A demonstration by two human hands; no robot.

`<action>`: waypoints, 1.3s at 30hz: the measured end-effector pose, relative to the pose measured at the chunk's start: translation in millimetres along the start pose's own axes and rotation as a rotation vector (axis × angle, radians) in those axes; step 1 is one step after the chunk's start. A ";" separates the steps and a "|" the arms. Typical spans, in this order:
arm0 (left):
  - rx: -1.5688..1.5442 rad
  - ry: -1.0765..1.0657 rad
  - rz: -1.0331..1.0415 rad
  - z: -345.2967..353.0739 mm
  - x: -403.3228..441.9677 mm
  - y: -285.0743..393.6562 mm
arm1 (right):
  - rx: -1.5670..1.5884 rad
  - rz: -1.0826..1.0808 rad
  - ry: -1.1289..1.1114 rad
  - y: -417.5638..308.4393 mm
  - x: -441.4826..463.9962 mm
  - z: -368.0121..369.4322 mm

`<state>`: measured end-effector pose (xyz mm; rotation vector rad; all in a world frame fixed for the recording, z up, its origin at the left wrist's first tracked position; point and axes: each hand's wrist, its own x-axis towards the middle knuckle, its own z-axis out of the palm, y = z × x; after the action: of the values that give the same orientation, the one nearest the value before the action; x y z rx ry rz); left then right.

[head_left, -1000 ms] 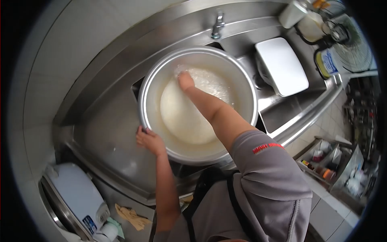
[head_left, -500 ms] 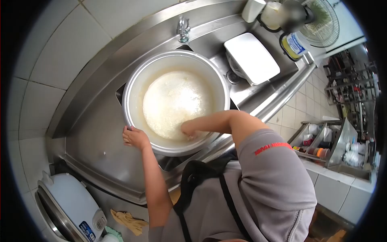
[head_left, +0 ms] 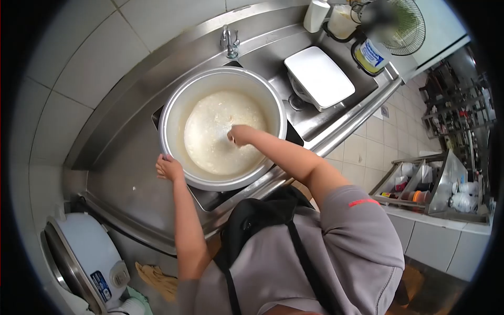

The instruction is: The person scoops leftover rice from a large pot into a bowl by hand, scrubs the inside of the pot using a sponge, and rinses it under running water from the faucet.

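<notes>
In the head view, we see a large metal pot (head_left: pixel 223 80) set over a basin opening of the stainless-steel sink (head_left: pixel 121 173), holding cloudy whitish liquid (head_left: pixel 207 144). The right hand (head_left: pixel 240 135) is at the liquid, fingers curled inward; we cannot tell whether they enclose anything. The left hand (head_left: pixel 169 168) touches the pot's rim, fingers partly bent; how firmly they grip we cannot tell. We note the faucet (head_left: pixel 229 44) behind and a white-lidded container (head_left: pixel 320 77) to the right.
</notes>
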<state>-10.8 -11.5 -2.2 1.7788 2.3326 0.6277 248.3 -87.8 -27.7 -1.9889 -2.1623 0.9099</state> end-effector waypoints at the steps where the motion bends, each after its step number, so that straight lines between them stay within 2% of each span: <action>1: -0.234 -0.088 -0.007 -0.9 3.1 -10.0 | 0.021 0.043 0.152 3.1 -1.7 -10.4; 2: -0.471 -0.170 -0.013 -1.2 10.4 -21.8 | 0.075 0.069 0.291 5.5 -5.8 -33.0; 3: -0.711 -0.243 -0.020 -4.1 14.1 -31.0 | 0.274 0.194 0.263 5.1 -13.9 -71.2; 4: -0.683 -0.240 -0.002 -10.7 10.6 -38.6 | 0.210 0.155 0.393 34.2 0.6 -84.5; 6: -0.636 -0.237 0.031 -26.9 -8.4 -56.7 | 0.317 0.199 0.687 68.7 0.7 -135.6; 8: -0.653 -0.526 -0.300 -56.3 -35.6 -59.2 | 0.195 0.270 0.964 118.9 17.7 -170.0; 10: -0.626 -0.595 -0.343 -63.6 -63.6 -66.4 | 0.280 0.445 0.959 162.9 38.8 -197.4; 12: -0.685 -0.691 -0.416 -58.2 -81.2 -73.0 | 0.241 0.475 0.987 186.8 60.5 -210.1; 15: -0.635 -0.630 -0.464 -40.4 -96.2 -62.8 | 0.180 0.460 0.923 217.4 86.7 -218.7; 17: -0.627 -0.557 -0.538 -43.8 -104.4 -49.0 | 0.224 0.421 0.772 228.7 101.4 -213.7; 20: -0.635 -0.552 -0.610 -49.6 -106.8 -40.0 | 0.161 0.369 1.164 272.3 101.4 -229.0; 21: -0.646 -0.562 -0.611 -51.4 -106.3 -39.4 | 0.068 0.460 1.244 294.0 87.6 -246.9; 22: -0.657 -0.573 -0.613 -55.1 -107.1 -41.7 | -0.426 0.632 1.466 324.5 76.9 -260.8; 23: -0.667 -0.584 -0.616 -59.7 -107.9 -43.8 | -0.100 0.644 1.370 337.4 32.0 -303.0; 24: -0.659 -0.588 -0.629 -63.7 -107.0 -40.3 | -0.066 0.884 1.317 329.1 -5.5 -335.3; 25: -0.649 -0.593 -0.644 -70.0 -107.1 -36.0 | -0.467 1.029 1.501 373.5 -17.6 -349.9; 26: -0.643 -0.598 -0.659 -73.3 -107.9 -32.6 | -0.508 0.975 1.610 392.5 -40.9 -367.1; 28: -0.617 -0.607 -0.656 -74.7 -109.0 -34.1 | -0.681 0.909 1.501 435.7 -74.9 -393.0; 31: -0.580 -0.611 -0.663 -69.5 -104.7 -35.8 | -0.335 1.095 0.994 477.4 -95.1 -403.1; 34: -0.552 -0.620 -0.690 -64.8 -96.8 -36.6 | -0.549 1.067 0.940 493.6 -99.0 -396.6; 38: -0.520 -0.612 -0.710 -65.4 -92.6 -25.3 | -0.565 0.876 1.019 500.7 -95.2 -397.8; 39: -0.495 -0.586 -0.716 -66.0 -94.2 -16.3 | -0.507 0.890 1.059 496.3 -95.3 -401.6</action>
<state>-21.4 -120.1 37.8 0.7005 1.9540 0.4230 877.0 -31.6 107.4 -2.7115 -0.9215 -0.7185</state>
